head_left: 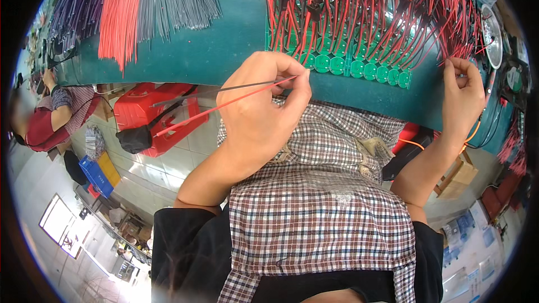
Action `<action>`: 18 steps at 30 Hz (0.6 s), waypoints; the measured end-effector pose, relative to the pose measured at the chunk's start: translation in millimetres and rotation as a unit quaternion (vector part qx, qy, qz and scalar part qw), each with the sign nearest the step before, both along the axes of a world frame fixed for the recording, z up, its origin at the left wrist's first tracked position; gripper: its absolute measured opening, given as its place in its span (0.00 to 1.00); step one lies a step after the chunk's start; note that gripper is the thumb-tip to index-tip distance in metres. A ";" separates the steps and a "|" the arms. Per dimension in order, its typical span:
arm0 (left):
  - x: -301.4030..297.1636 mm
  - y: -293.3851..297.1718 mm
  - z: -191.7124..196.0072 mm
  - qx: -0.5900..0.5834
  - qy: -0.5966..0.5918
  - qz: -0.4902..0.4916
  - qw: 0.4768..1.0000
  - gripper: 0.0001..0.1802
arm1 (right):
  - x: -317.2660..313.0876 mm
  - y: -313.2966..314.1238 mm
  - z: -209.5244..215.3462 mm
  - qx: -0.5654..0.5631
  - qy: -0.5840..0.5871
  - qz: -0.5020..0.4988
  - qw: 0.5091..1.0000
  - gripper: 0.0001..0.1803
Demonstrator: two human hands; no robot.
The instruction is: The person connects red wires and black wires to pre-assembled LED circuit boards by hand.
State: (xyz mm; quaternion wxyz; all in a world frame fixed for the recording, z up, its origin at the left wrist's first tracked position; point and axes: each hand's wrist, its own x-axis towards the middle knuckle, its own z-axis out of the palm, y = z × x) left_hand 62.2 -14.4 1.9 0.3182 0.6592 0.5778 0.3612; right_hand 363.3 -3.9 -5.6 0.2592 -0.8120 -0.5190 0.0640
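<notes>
My left hand (261, 101) is closed in a pinch near the front edge of the green table. Between its thumb and fingertips are the ends of a red wire (224, 102) and a dark wire (216, 91), both trailing out to the left. Just beyond lie panels of round green circuit boards (370, 71), with red and black leads (314, 5) rising thickly over them. My right hand (465, 92) is at the right, fingertips pinched together beside a mass of red and black wires (457, 28). What that pinch holds is too small to make out.
Bundles of red wires (119, 19), grey wires (177, 0) and purple wires (76, 11) lie at the table's far left. A round metal dish (492, 36) sits at the right edge. Red plastic stools (174, 118) stand below left. Another person (53, 115) sits at the far left.
</notes>
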 end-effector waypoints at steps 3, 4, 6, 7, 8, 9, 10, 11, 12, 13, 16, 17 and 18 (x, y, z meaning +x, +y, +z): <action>2.2 0.8 4.0 -0.035 -0.003 0.020 0.999 0.08 | -2.1 0.0 2.6 -0.004 -0.004 0.015 1.000 0.06; 3.1 1.1 5.4 -0.035 -0.003 0.019 0.999 0.08 | -2.6 -0.1 3.4 0.007 -0.010 0.042 0.999 0.06; 4.7 1.8 8.0 -0.036 0.025 0.034 0.998 0.08 | -2.8 1.6 3.7 -0.012 -0.023 0.040 0.999 0.06; 4.6 1.9 9.7 -0.035 0.027 0.036 0.998 0.08 | -2.3 2.8 3.3 -0.005 -0.018 0.049 0.999 0.06; 3.8 1.9 11.5 -0.048 0.035 0.031 0.998 0.10 | -2.3 4.2 2.4 -0.014 -0.027 0.052 0.998 0.06; 3.4 2.0 12.9 -0.061 0.043 0.027 0.997 0.12 | -2.0 5.6 1.0 -0.012 -0.034 0.060 0.998 0.07; 3.1 2.5 13.7 -0.061 0.043 0.027 0.997 0.12 | -1.7 6.5 0.1 -0.007 -0.031 0.058 0.998 0.07; 2.7 2.9 14.5 -0.056 0.044 0.022 0.997 0.12 | -1.5 6.7 -0.3 -0.010 -0.041 0.068 0.997 0.07; 2.4 3.2 15.2 -0.059 0.046 0.017 0.997 0.13 | -1.1 6.8 -0.9 -0.014 -0.039 0.059 0.997 0.07; 2.0 3.1 16.1 -0.052 0.046 0.018 0.997 0.13 | -1.1 6.9 -1.2 -0.010 -0.029 0.043 0.999 0.07; 0.8 3.0 18.2 -0.074 0.070 0.022 0.995 0.13 | -1.0 5.1 -1.0 -0.007 -0.022 0.051 0.998 0.08; 0.7 3.4 17.9 -0.073 0.068 0.021 0.995 0.14 | -1.1 5.3 -1.3 -0.023 -0.029 0.042 0.998 0.08; 0.5 3.5 17.4 -0.075 0.066 0.021 0.995 0.14 | -1.5 5.7 -1.6 -0.016 -0.020 0.041 0.999 0.07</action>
